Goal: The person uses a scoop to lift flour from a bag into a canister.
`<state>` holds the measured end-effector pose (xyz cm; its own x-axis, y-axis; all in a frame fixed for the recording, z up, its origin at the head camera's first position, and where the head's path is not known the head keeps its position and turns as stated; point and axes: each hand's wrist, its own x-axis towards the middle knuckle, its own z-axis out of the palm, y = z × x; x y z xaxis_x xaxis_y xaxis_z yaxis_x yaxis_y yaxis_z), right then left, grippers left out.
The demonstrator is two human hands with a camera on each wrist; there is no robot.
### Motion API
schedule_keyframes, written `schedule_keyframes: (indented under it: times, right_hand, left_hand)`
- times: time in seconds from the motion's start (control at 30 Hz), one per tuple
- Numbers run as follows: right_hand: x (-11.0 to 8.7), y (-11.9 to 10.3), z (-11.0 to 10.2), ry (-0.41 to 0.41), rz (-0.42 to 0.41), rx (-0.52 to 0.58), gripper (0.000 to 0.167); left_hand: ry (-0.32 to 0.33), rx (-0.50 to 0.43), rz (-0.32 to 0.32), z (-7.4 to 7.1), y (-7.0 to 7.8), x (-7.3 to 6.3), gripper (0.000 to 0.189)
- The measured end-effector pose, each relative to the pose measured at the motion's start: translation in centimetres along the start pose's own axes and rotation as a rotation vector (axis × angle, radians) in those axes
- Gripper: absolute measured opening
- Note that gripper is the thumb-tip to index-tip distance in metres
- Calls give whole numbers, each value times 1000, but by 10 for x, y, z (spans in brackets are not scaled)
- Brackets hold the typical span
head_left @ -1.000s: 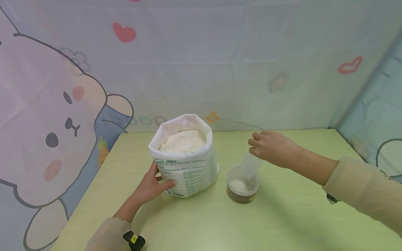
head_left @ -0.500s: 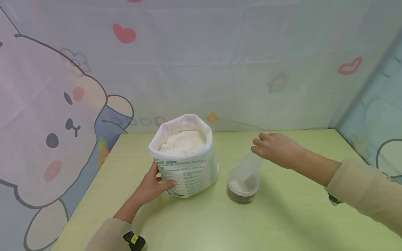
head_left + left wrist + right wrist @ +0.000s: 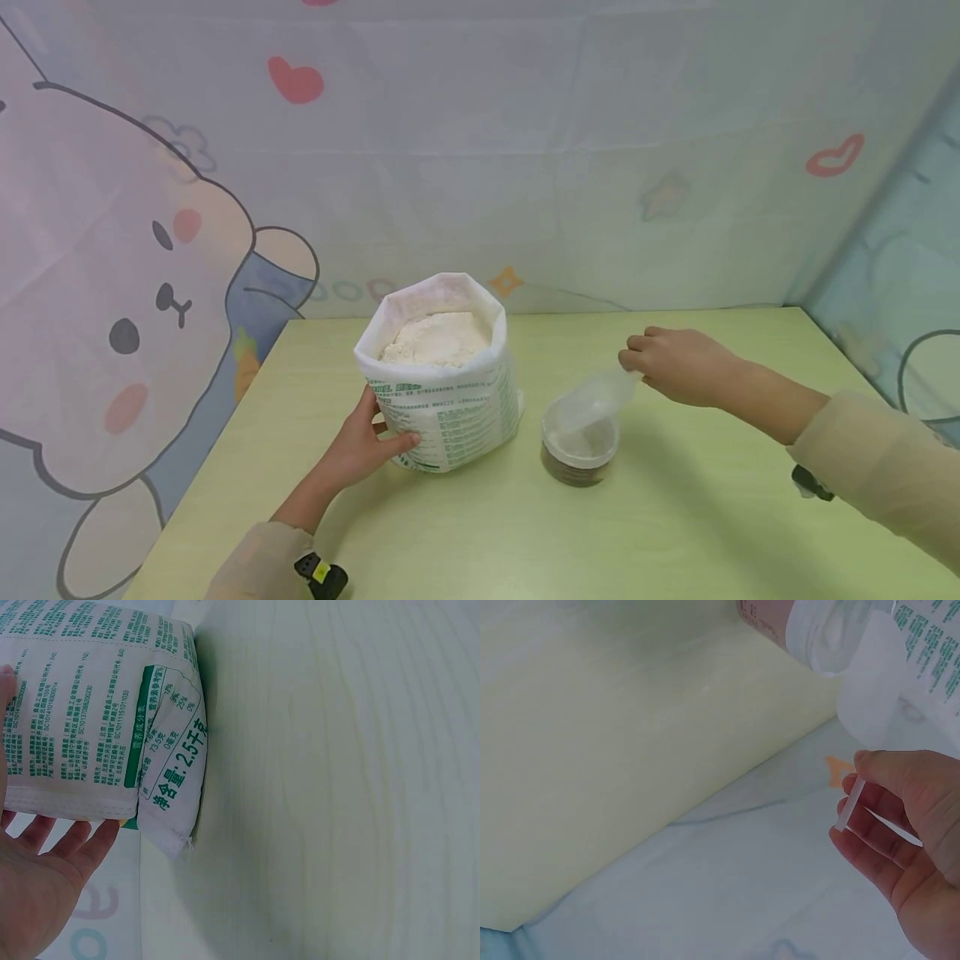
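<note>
In the head view an open white flour bag [image 3: 465, 417] with green print stands mid-table, filled with off-white flour [image 3: 435, 340]. My left hand [image 3: 358, 450] holds its lower left side, thumb on the front; the left wrist view shows the fingers behind the bag [image 3: 82, 720]. To the right stands a small tub [image 3: 576, 468] with a clear upper wall and brownish base, some white powder inside. My right hand [image 3: 678, 365] pinches the handle of a translucent plastic scoop [image 3: 600, 395], whose bowl tilts down into the tub's mouth. The right wrist view shows thumb and fingertips on the handle [image 3: 850, 806].
The pale yellow-green table [image 3: 480, 542] meets a printed cloth backdrop [image 3: 525, 167] at its far edge. A second cloth [image 3: 907, 275] hangs along the right. Black wrist devices sit at both sleeves [image 3: 258, 567].
My right hand has moved right and slightly down, swinging the scoop from steep to flatter over the tub. The left hand and flour bag have stayed put.
</note>
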<state>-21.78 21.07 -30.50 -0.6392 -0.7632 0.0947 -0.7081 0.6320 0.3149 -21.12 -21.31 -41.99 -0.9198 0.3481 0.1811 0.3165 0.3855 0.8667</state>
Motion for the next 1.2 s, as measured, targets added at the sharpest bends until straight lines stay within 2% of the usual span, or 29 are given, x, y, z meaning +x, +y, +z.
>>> schedule_keyframes:
  times: [0.13, 0.3, 0.47, 0.67, 0.87, 1.13, 1.2]
  right_hand:
    - [-4, 4, 4, -31, 61, 122, 25]
    - [-6, 10, 7, -25, 91, 235, 23]
    - [-7, 14, 5, 14, 89, 299, 22]
    - [-3, 16, 0, 75, 88, 331, 21]
    - [2, 20, -8, 117, 82, 354, 21]
    - [11, 27, -19, 144, 86, 348, 20]
    - [14, 30, -23, 145, 90, 346, 19]
  left_hand:
    - [3, 1, -15, 1, 5, -1, 86]
    - [-8, -6, -9, 0, 24, -5, 84]
    - [-15, -6, -21, -1, 35, -7, 83]
    - [-15, -12, -24, -1, 39, -8, 82]
    - [-13, -12, -17, -1, 33, -6, 82]
    - [2, -15, -14, 0, 7, -1, 86]
    - [1, -15, -18, 0, 4, -1, 86]
